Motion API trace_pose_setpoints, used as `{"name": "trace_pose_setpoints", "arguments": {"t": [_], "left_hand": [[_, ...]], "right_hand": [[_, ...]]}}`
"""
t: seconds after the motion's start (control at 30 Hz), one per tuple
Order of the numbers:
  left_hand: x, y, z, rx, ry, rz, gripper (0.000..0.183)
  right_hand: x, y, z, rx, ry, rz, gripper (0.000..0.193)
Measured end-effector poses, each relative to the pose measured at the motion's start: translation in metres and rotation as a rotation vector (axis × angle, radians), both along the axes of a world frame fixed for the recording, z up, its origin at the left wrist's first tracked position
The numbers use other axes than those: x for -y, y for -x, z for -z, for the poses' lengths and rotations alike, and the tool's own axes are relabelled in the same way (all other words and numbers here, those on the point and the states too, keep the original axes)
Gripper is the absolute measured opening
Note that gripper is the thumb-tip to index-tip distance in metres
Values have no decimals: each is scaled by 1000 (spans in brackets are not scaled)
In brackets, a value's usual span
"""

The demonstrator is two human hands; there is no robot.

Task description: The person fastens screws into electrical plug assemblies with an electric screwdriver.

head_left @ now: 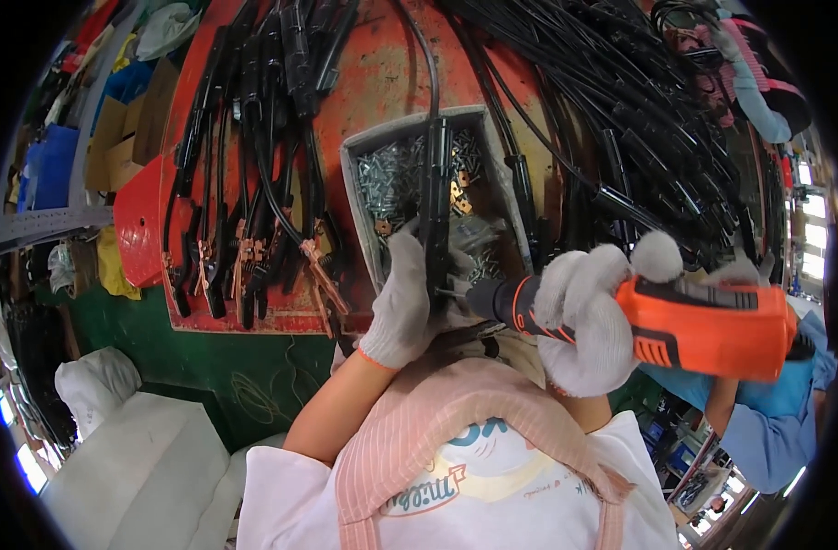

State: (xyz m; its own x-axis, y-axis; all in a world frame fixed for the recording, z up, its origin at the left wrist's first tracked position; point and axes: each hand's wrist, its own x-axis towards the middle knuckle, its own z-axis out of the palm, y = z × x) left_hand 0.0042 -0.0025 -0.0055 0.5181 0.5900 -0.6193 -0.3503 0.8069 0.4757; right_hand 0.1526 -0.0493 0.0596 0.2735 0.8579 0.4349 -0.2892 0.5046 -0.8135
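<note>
My left hand [405, 298], in a whitish work glove, is closed around the lower part of a black welding electrode holder [437, 192]. The holder stands lengthwise in view, its cable running up and away over the table. In my gloved right hand [584, 316] is an orange and black power screwdriver [699, 321], gripped round its body and lying nearly level. Its bit points left and reaches the holder's side beside my left fingers; whether it sits in a screw is too small to tell. Behind the holder is a grey bin [353, 174] with silvery screws [387, 179] and small brass pieces [458, 195].
Several holders with copper jaws [323, 275] lie on the red table [373, 64] at left. A thick bundle of black cables [611, 101] covers the right side. White sacks [135, 458] stand lower left. Co-workers show at upper right and lower right, one in a blue sleeve [767, 440].
</note>
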Motion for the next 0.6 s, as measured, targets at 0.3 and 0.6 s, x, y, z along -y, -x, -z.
{"name": "trace_pose_setpoints", "arguments": {"t": [0.3,0.6], "left_hand": [[-11,1,-19,-191,18,203,49],[-18,1,-14,-212,36,246,77]], "right_hand": [[-36,-28,-3,11,-154,359,34],[-60,-38,54,375,76,444,31]]}}
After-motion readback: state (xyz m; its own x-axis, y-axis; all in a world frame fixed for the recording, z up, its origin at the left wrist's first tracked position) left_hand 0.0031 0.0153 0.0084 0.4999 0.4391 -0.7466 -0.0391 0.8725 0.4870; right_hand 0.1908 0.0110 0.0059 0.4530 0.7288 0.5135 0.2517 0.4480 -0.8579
